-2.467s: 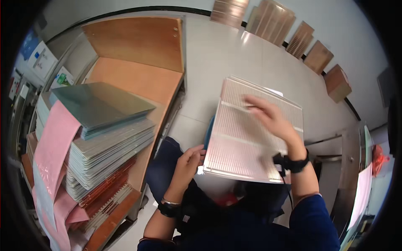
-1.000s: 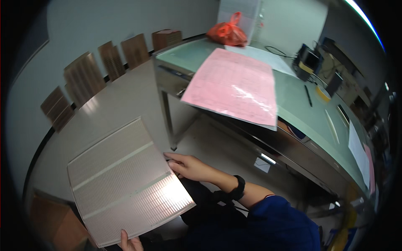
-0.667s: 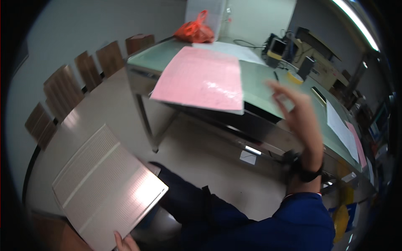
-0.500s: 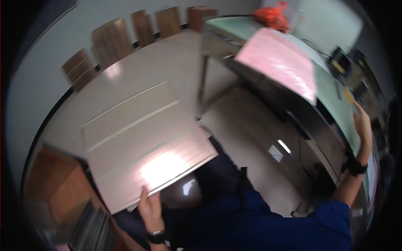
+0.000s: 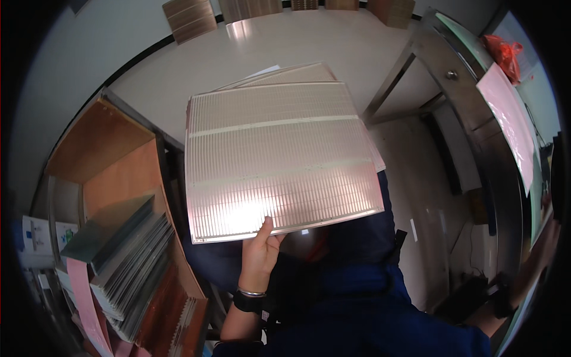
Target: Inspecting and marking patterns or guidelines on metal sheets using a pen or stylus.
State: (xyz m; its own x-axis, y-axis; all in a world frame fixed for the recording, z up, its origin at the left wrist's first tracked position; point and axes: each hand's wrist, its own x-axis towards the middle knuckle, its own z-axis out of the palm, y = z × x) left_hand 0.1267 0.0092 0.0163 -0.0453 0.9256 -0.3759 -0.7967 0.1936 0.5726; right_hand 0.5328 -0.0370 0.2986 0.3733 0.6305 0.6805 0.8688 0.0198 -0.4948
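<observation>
A flat, shiny panel with fine copper-coloured stripes and pale crossbands lies over my lap. My left hand is closed on its near edge, thumb on top and fingers curled underneath. At least one similar panel sticks out beneath it at a slight angle. My right hand is at the far right by the green-topped bench, dark and blurred near the picture's rim. Its fingers cannot be made out, nor whether it holds anything.
On the left stands an open wooden box, with a stack of thin dark panels beside it. A pink sheet and a red plastic bag lie on the bench. Several brown boards lean against the far wall.
The view has swung to the right, so the panel sits more central and the left-hand box shows more fully. My left hand still grips the panel; my right hand has shifted toward the right rim.
</observation>
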